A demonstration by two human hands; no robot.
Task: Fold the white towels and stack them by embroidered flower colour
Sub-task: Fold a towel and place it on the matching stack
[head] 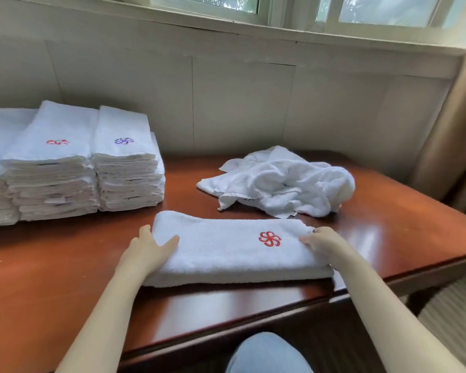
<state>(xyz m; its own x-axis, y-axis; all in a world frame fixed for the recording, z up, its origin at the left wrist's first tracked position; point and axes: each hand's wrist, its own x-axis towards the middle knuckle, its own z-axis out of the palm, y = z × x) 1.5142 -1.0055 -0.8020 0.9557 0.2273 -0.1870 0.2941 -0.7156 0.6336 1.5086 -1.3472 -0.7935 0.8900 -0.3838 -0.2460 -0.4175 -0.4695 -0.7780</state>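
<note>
No words, numbers or brand names can be read. The only marks are embroidered pinwheel flowers: a red flower (pixel 269 239) on the long folded white terry towel (pixel 226 257), a second red flower (pixel 57 142) on top of the middle stack of folded white towels (pixel 51 181), and a blue-violet flower (pixel 124 141) on top of the right-hand stack (pixel 129 184) touching it. A small tag (pixel 55 200) in the middle stack is too blurred to read.
</note>
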